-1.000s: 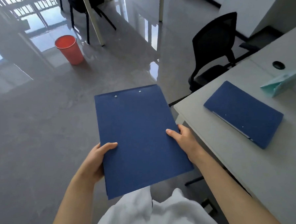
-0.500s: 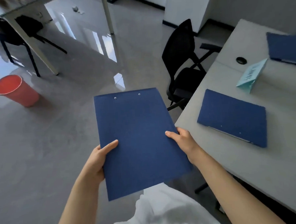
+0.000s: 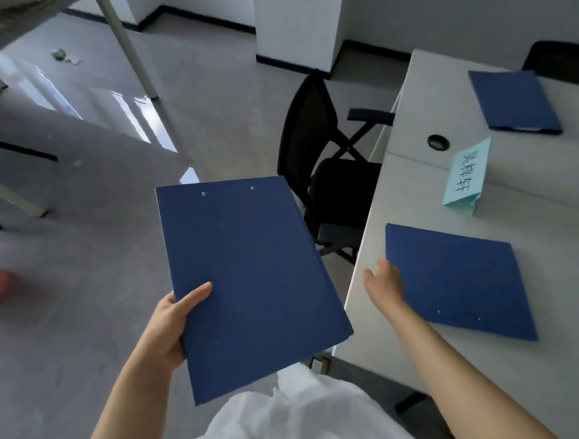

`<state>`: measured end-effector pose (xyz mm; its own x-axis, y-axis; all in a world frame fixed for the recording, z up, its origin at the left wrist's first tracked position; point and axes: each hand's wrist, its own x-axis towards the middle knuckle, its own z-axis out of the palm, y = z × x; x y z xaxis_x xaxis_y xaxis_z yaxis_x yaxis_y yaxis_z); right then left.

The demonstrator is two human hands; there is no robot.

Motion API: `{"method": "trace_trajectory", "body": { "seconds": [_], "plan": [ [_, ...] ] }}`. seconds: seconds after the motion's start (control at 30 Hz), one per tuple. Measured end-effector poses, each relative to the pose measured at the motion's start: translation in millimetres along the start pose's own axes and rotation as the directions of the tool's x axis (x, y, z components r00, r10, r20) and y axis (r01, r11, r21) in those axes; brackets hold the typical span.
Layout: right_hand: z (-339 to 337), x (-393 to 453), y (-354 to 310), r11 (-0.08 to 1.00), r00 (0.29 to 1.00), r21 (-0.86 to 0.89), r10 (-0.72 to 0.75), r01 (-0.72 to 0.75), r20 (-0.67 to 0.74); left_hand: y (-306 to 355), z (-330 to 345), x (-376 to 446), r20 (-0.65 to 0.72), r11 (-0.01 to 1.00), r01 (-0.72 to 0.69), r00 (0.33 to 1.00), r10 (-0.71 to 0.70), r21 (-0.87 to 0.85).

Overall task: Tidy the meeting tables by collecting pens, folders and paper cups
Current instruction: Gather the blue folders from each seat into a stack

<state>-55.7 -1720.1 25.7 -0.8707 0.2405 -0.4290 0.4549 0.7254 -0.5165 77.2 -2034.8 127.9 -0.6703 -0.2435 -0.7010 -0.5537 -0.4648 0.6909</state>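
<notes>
Two folders (image 3: 459,281) (image 3: 515,101) lie on the table (image 3: 557,356).

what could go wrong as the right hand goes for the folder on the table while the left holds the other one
1. The held folder is gripped only by the left hand at one lower edge, so it may tilt or slip.
2. The right hand is open at the near folder, which lies flat on the table; with no lifted edge, it may slide rather than lift.
3. A push could send it toward the name card.
</notes>
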Motion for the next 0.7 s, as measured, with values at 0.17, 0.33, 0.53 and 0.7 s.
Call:
{"method": "trace_trajectory", "body": {
  "seconds": [0.17, 0.33, 0.53, 0.7],
  "plan": [
    [24.1, 24.8, 25.1, 0.969, 0.975, -0.127, 0.218, -0.211, 0.042, 37.4, 4.2, 46.3, 0.047, 0.998, 0.047, 0.998, -0.049, 0.047],
    [51.3, 12.7, 14.4, 0.938, 0.952, -0.235, 0.288, -0.256, 0.109, 74.6, -3.0, 85.9, 0.098, 0.985, 0.082, 0.99, -0.098, 0.151],
    [84.7, -10.2, -38.4, 0.958, 0.954, 0.005, 0.285, -0.287, 0.094, 134.2, -12.9, 136.6, 0.205, 0.953, 0.086, 0.967, -0.15, 0.291],
    [83.5, -17.4, -55.4, 0.93, 0.941, 0.151, 0.321, -0.334, 0.102, 167.6, -12.2, 166.2, 0.275, 0.931, 0.054, 0.948, -0.161, 0.36]
  ]
}}
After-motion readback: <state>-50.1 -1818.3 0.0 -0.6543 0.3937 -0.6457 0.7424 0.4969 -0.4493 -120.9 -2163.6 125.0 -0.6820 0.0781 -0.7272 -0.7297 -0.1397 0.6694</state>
